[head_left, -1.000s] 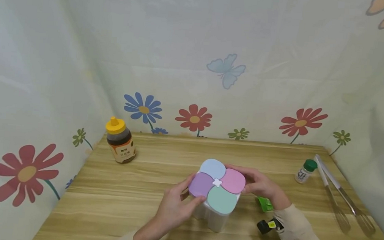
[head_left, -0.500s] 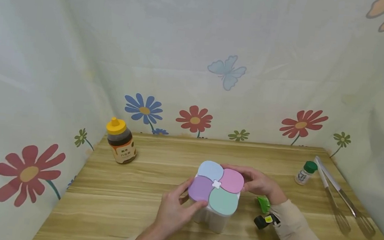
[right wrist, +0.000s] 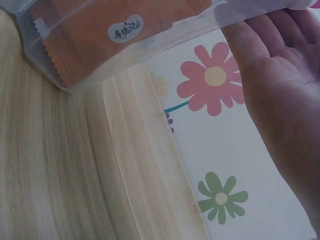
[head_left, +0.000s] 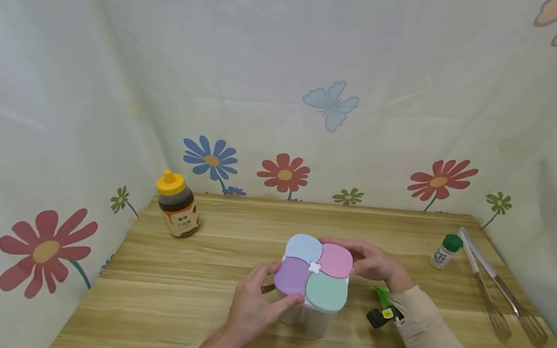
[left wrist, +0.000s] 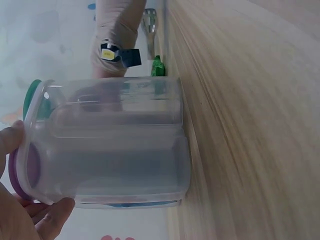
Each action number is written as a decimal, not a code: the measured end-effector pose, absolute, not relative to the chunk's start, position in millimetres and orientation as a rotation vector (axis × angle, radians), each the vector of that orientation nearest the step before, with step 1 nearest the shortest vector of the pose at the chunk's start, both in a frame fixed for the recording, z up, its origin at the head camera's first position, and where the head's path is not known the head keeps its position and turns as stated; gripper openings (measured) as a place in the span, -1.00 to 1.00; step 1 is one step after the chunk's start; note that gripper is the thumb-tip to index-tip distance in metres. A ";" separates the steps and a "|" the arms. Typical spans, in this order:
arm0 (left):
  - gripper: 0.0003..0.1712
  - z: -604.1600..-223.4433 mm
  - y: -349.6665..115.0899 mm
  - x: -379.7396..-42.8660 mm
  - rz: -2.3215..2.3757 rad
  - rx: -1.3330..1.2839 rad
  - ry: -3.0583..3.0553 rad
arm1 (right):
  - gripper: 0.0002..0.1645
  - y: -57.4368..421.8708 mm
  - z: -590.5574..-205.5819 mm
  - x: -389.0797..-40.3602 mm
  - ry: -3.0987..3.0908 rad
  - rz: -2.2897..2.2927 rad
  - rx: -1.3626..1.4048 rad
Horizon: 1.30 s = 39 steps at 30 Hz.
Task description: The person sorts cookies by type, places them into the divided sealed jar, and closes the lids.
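Note:
A clear plastic container (left wrist: 115, 160) with several compartments stands on the table between my hands. Its lid has petal-shaped flaps in blue, pink, green and purple (head_left: 291, 276) around a white centre knob (head_left: 314, 267). My left hand (head_left: 254, 307) grips the near left lid edge, thumb in front and fingers at the side. At the far right side, my right hand (head_left: 370, 262) holds the container, its index finger along the back. An orange-brown packet (right wrist: 75, 45) with a pale label shows through the wall in the right wrist view. Some right-hand fingertips are hidden.
A yellow-capped jar (head_left: 177, 209) stands at the back left of the wooden table (head_left: 174, 286). Back right are a green-capped shaker bottle (head_left: 446, 251) and metal tongs (head_left: 492, 286). A small green item (head_left: 381, 295) lies beside my right wrist, near the black wrist device (head_left: 380, 317).
The container's lid has turned slightly counter-clockwise as seen from above. Both hands keep their hold, and the left thumb has shifted a little to the right.

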<state>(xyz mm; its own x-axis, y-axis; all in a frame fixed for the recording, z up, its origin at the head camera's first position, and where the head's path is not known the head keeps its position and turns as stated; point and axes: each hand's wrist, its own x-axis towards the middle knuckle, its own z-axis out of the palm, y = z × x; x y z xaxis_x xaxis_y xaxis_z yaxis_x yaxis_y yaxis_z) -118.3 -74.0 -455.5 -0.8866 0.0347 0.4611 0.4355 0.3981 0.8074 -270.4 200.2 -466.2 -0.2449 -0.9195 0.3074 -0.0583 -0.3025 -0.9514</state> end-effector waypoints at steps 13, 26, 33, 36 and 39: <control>-0.25 -464.6 -71.1 -117.9 -1.386 -0.415 -2.213 | -0.23 199.7 -469.5 -273.0 1.200 -1.653 -1.257; -0.23 -466.3 -70.5 -117.1 -1.326 -0.423 -2.199 | -0.28 196.1 -468.7 -274.1 1.246 -1.670 -1.207; -0.18 -464.1 -69.8 -116.7 -1.290 -0.417 -2.234 | -0.29 195.3 -465.7 -274.3 1.253 -1.688 -1.210; -0.17 -464.5 -69.6 -116.6 -1.293 -0.408 -2.256 | -0.31 197.6 -465.0 -272.5 1.287 -1.680 -1.219; -0.18 -466.4 -69.0 -115.9 -1.317 -0.408 -2.277 | -0.34 202.2 -465.5 -269.0 1.362 -1.658 -1.228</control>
